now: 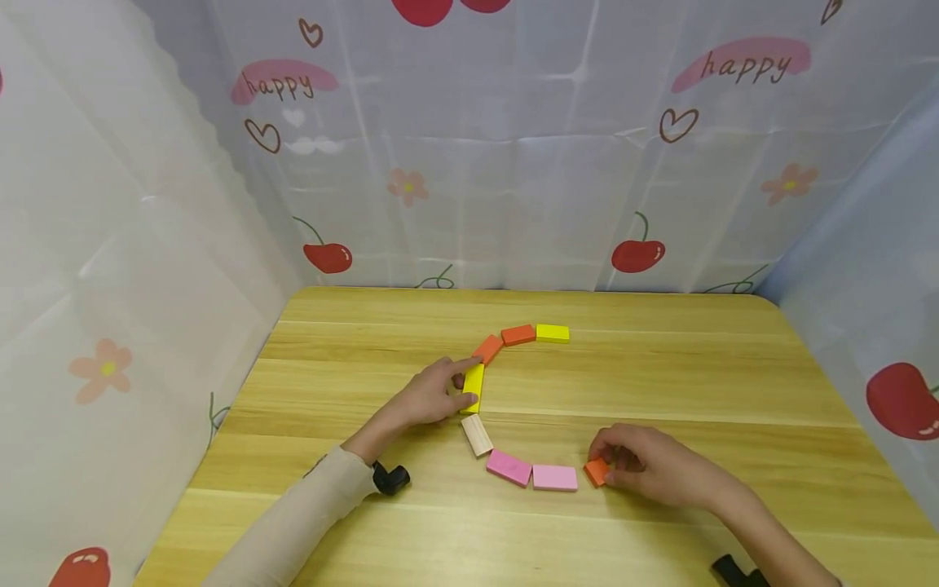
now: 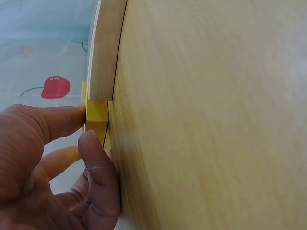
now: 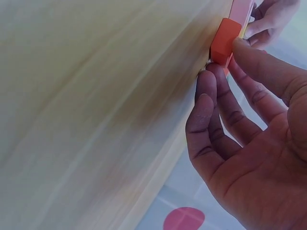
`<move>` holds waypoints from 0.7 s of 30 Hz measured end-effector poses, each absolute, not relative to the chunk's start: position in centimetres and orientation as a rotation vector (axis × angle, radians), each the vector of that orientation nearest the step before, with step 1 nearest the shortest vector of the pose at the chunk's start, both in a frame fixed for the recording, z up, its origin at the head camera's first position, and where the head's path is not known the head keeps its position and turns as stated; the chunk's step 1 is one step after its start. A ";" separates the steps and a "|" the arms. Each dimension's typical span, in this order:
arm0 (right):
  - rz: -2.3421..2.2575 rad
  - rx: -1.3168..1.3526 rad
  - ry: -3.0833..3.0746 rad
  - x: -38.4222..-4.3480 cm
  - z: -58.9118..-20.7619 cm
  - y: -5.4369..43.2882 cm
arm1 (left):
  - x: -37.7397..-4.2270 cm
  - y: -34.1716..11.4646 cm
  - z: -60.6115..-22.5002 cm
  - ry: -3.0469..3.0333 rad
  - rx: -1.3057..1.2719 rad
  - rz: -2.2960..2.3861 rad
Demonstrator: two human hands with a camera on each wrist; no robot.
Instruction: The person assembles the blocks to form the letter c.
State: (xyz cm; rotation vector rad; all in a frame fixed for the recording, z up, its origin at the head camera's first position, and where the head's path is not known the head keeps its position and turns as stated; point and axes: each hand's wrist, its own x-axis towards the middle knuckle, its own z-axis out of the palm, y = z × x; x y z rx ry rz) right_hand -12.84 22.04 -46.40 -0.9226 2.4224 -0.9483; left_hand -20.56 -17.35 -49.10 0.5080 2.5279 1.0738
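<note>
My left hand [image 1: 429,393] holds a flat yellow wooden block [image 1: 475,383], the thumb near its lower end and the index finger near its upper end. In the left wrist view the thumb presses the yellow block [image 2: 97,112] beside a plain wood block [image 2: 106,50]. My right hand [image 1: 653,465] pinches an orange block [image 1: 596,471] between thumb and fingers, just right of a light pink block [image 1: 554,478]. The right wrist view shows the orange block [image 3: 226,42] at the fingertips, partly covered by the thumb.
The blocks lie flat in a C-shaped curve on the wooden table [image 1: 697,367]. Above the left hand come orange [image 1: 489,349], red-orange [image 1: 518,334] and yellow [image 1: 553,333] pieces; below it, a plain block [image 1: 477,435] and a darker pink block [image 1: 509,467]. Printed curtains [image 1: 484,163] surround the table.
</note>
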 end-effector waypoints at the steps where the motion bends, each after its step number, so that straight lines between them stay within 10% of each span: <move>1: -0.946 -0.922 2.421 -12.8 -46.4 22.0 | -20.5 -17.4 -49.1 2.529 0.509 1.076; 21: -0.916 -0.940 2.425 -12.9 -46.2 20.9 | -20.4 -17.3 -48.7 2.534 0.537 1.081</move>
